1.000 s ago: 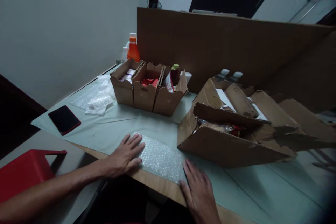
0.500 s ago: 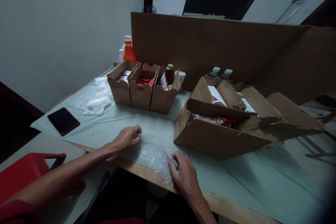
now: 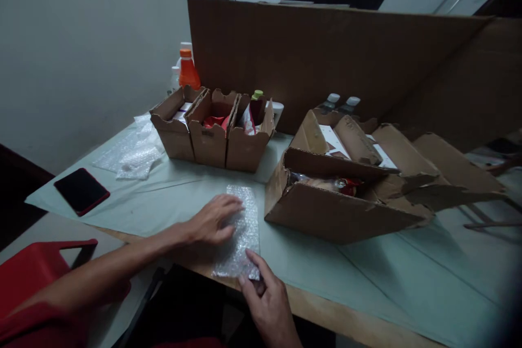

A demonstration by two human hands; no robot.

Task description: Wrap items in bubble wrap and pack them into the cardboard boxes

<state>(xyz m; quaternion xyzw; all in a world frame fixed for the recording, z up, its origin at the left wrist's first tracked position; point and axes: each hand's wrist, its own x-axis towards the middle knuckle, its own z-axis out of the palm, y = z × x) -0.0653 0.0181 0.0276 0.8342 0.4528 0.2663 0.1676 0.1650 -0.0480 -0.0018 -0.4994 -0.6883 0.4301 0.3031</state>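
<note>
A clear strip of bubble wrap [image 3: 244, 228] lies flat at the table's front edge, its near end at the wooden rim. My left hand [image 3: 216, 220] rests at its left side with fingers stretched out, the tips touching the wrap. At the near right corner my right hand [image 3: 267, 296] pinches the bubble wrap between thumb and fingers. Some of the right fingers are hidden beneath it. More bubble wrap [image 3: 138, 160] lies in a loose pile at the left of the table.
Three small cardboard bins [image 3: 206, 141] with packets stand behind the wrap. A larger cardboard box [image 3: 346, 217] with packages is close on the right. A phone [image 3: 81, 190] lies at the left, near a red stool [image 3: 36, 272]. A tall cardboard panel [image 3: 326, 54] stands at the back.
The bubble wrap has turned from slanting to lengthwise and now lies flatter. My left hand has opened from a closed grip; my right hand has moved left and nearer with the corner.
</note>
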